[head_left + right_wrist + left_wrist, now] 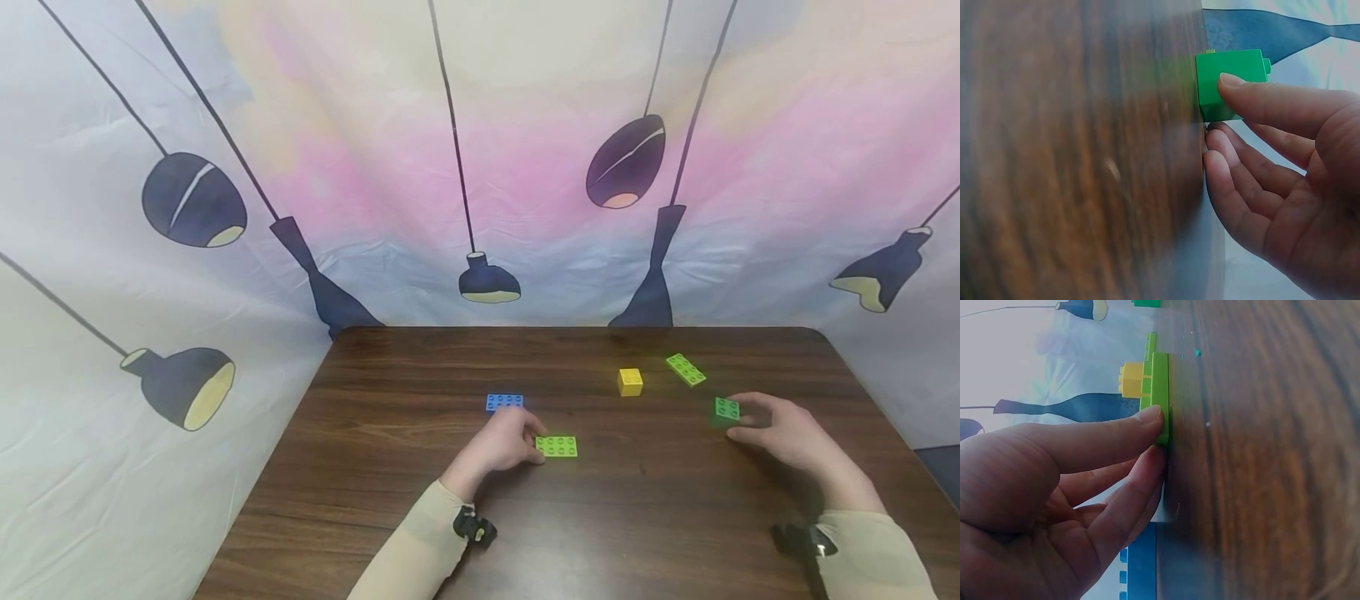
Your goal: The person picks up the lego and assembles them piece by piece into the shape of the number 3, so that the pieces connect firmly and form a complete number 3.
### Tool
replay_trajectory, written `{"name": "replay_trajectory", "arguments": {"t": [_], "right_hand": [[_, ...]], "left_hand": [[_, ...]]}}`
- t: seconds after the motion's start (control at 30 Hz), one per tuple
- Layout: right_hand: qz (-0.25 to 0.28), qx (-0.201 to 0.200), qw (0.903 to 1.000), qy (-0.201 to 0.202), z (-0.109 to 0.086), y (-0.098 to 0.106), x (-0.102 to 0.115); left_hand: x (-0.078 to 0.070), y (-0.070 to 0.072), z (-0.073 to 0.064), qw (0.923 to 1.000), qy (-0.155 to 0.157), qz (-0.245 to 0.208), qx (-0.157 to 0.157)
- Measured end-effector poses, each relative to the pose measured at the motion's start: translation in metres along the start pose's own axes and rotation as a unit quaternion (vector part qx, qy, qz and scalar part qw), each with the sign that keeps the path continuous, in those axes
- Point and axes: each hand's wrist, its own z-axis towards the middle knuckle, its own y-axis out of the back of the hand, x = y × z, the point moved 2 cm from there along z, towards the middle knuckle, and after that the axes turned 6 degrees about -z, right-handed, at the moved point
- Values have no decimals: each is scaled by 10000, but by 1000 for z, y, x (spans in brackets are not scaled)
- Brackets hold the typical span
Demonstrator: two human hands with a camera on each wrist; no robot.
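Near the middle of the table, my left hand [498, 443] pinches the left end of a lime-green flat toy brick [557, 447] with two rows of studs. In the left wrist view the thumb lies against that lime brick [1160, 378], which is low over the tabletop. Over on the right, my right hand [791, 435] grips a dark green cube-shaped toy brick [725, 412] by its side. The right wrist view has the thumb pressed on the face of this green brick [1232, 62]; the index finger is partly hidden behind it. Studs point upward on both bricks.
A blue studded brick [504, 402] sits just beyond the left hand, partly covered by it. Farther back stand a yellow cube-shaped brick [630, 382] and a second lime flat brick [686, 369], turned diagonally. Behind the brown wooden table [420, 358] hangs a lamp-patterned cloth [525, 167].
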Motion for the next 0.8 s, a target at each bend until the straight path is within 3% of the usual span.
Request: {"name": "replay_trajectory", "arguments": {"t": [0.8], "right_hand": [[-19,-67,10000,-29,1,-2,-3]], "left_hand": [[1,-5,0,9999,-63,-72,-81]]}}
